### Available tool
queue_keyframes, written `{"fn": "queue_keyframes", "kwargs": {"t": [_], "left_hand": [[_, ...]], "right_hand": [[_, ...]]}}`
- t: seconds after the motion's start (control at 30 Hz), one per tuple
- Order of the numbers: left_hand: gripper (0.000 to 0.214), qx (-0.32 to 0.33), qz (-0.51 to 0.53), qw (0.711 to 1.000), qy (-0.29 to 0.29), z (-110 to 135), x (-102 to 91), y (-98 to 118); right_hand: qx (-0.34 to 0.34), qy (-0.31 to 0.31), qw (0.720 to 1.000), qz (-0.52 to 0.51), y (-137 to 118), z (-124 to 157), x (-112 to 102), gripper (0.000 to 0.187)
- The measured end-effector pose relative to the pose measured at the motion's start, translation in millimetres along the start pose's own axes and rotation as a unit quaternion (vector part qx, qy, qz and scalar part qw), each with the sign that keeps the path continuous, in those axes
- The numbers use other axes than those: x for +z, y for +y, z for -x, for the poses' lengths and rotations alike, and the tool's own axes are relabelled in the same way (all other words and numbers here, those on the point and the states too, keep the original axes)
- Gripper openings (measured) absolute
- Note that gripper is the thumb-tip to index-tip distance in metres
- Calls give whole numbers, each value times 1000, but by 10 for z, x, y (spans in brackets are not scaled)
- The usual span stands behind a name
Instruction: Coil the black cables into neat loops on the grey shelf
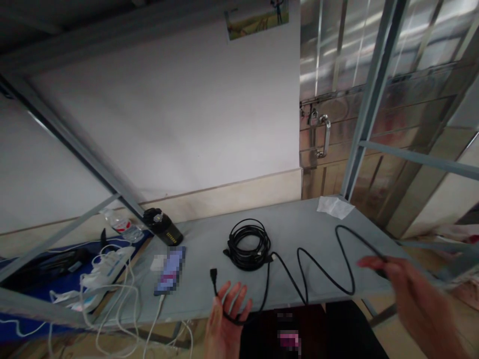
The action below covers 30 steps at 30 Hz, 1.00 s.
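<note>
A black cable (pixel 318 267) snakes in loose waves across the grey table top (pixel 299 219). Part of it lies wound in a coil (pixel 247 244) near the table's middle. My left hand (pixel 226 321) is at the front edge, fingers spread upward, with a loop of the cable around them; the black plug end (pixel 213 274) sticks up just left of the fingers. My right hand (pixel 407 294), blurred, is at the right edge and pinches the cable's far stretch between the fingertips.
A phone (pixel 170 269) lies on the table at the left, beside a black bottle (pixel 164 227) on its side. White cables and a power strip (pixel 105 267) spill off the left edge. A white tissue (pixel 336 206) lies at the back right. Metal frame bars cross overhead.
</note>
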<state>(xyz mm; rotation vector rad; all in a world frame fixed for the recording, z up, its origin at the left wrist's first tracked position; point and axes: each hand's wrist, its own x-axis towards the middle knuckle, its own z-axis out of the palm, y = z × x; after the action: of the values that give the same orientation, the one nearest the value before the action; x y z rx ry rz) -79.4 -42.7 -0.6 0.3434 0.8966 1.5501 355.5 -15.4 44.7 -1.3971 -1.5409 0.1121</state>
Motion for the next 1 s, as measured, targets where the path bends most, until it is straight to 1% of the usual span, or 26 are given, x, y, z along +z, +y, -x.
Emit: {"fn": "queue_keyframes", "kwargs": {"t": [0.03,0.07,0.1,0.17,0.2,0.27,0.33,0.43,0.5,0.57,0.63,0.7,0.73,0.77,0.8,0.83,0.87,0.9,0.93,0.97,1.0], "left_hand": [[49,-19,8,1000,-19,31,25,-128],[49,-32,16,999,-32,63,54,-242],[51,-46,21,998,-44,92,87,-339],[55,-66,15,996,-62,145,152,-475],[57,-71,5,995,-68,167,180,-512],[58,-63,-27,996,-63,206,225,-522],[55,-37,-66,996,-39,245,265,-465],[60,-11,-118,993,-6,307,364,-316],[68,-3,-153,988,-4,325,472,-212],[70,14,-212,977,-21,277,605,-111],[66,61,-288,954,-50,109,741,-1],[59,137,-364,918,-79,-200,851,123],[55,189,-399,893,-88,-401,888,187],[50,249,-440,858,-89,-620,910,249],[47,299,-487,817,-78,-847,916,306],[43,316,-503,802,-63,-1070,905,354],[39,324,-513,793,-46,-1276,879,390],[36,333,-523,784,-22,-1457,838,413],[35,337,-530,778,-1,-1606,784,420],[35,340,-536,773,16,-1721,720,414],[37,341,-540,769,29,-1801,648,395]], "right_hand": [[-23,-23,999,-17,-178,85,250,31],[-64,-61,995,-42,-357,187,509,29],[-108,-79,989,-57,-528,303,763,28],[-176,-140,973,-60,-814,554,1210,27],[-204,-175,962,-50,-924,678,1390,25],[-247,-221,943,-31,-1078,895,1652,17],[-269,-242,932,-34,-1169,1049,1800,21],[-275,-261,922,-84,-1240,1149,1871,33],[-262,-274,919,-106,-1264,1130,1861,30],[-248,-272,924,-104,-1271,1027,1850,23],[-253,-251,930,-85,-1263,822,1877,23],[-270,-229,934,-44,-1249,521,1972,30],[-275,-226,934,-13,-1242,349,2048,31],[-278,-229,933,24,-1237,175,2140,28],[-282,-240,927,59,-1234,10,2244,22],[-284,-247,923,82,-1235,-138,2356,14],[-285,-252,920,98,-1238,-260,2470,8],[-286,-255,917,107,-1243,-353,2582,7],[-284,-256,917,112,-1251,-415,2687,10],[-282,-258,917,118,-1259,-449,2783,19],[-279,-260,916,123,-1269,-460,2869,32]]}}
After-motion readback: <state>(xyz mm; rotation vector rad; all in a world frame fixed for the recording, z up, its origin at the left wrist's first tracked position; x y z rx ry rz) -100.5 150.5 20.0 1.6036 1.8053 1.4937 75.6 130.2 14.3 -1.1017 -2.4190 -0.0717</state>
